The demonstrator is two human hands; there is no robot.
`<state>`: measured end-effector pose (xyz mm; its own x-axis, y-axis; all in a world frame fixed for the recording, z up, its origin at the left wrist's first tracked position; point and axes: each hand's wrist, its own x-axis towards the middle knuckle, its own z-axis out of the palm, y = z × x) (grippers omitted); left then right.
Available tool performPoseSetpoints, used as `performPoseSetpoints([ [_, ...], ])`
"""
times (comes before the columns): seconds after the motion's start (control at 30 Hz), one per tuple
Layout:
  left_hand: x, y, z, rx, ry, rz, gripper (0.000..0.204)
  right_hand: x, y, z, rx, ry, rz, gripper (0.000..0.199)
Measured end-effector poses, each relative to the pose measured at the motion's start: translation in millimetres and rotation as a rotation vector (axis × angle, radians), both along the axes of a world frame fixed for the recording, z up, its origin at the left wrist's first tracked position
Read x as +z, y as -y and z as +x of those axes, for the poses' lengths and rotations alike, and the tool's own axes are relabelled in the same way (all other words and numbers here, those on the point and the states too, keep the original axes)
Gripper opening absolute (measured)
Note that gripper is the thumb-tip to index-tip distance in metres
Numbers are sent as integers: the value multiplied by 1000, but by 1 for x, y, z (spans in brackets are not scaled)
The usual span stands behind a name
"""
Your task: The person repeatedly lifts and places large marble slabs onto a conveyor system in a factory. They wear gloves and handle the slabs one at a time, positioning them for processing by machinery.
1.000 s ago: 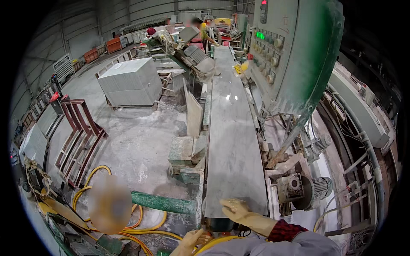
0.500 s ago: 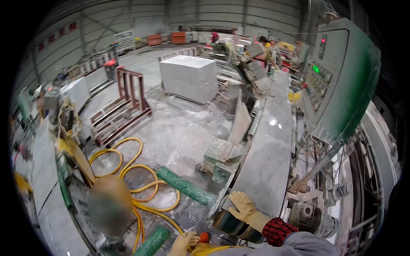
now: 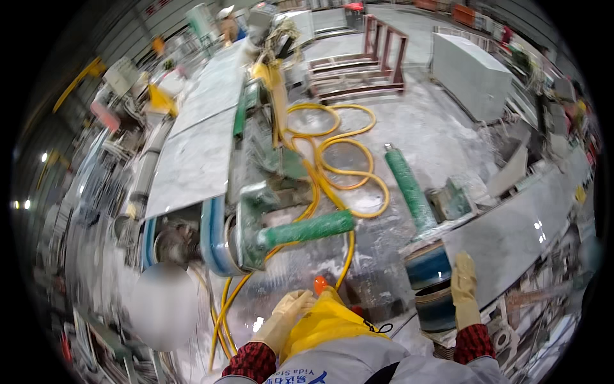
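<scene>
At the left of the frame a grey stone slab (image 3: 192, 160) lies flat on a conveyor line, with a blue belt roller (image 3: 214, 240) at its near end. It looks heavy, stiff and brittle at the edges, and probably slick with wet dust.

Toward the lower middle, the left hand (image 3: 284, 317), in a pale yellow glove, sits close to the body against a yellow apron (image 3: 323, 323), next to a small orange knob (image 3: 320, 283). Its fingers (image 3: 299, 299) are curled loosely; whether they grip anything I cannot tell. A yellow hose (image 3: 332, 173) loops over the wet floor (image 3: 441, 134) above it, and a green padded roller (image 3: 310, 228) juts out from the machine. The hose looks soft and light, easy to drag but easy to trip on.

At the lower right, the right hand (image 3: 465, 288), gloved alike, rests flat with fingers (image 3: 464, 265) stretched out and together on the near end of a second polished slab (image 3: 518, 230), just above a blue drum (image 3: 430, 269). It holds nothing; it only presses on the stone. This slab too I judge heavy and smooth, best steadied with flat palms along its edge, well clear of the roller, as a corner would chip easily.
</scene>
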<state>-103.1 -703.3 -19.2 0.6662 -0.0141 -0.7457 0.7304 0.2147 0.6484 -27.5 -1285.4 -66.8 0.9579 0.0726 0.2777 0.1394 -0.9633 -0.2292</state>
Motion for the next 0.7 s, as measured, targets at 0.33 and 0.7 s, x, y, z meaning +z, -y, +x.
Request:
performPoseSetpoints([
  [0.33, -44, -76, -116, 291, 31, 60, 47, 14, 39, -109, -89, -64, -97, 46],
  [0.7, -53, -257, -191, 772, 161, 24, 39, -44, -253, 55, 241, -172, -171, 28],
])
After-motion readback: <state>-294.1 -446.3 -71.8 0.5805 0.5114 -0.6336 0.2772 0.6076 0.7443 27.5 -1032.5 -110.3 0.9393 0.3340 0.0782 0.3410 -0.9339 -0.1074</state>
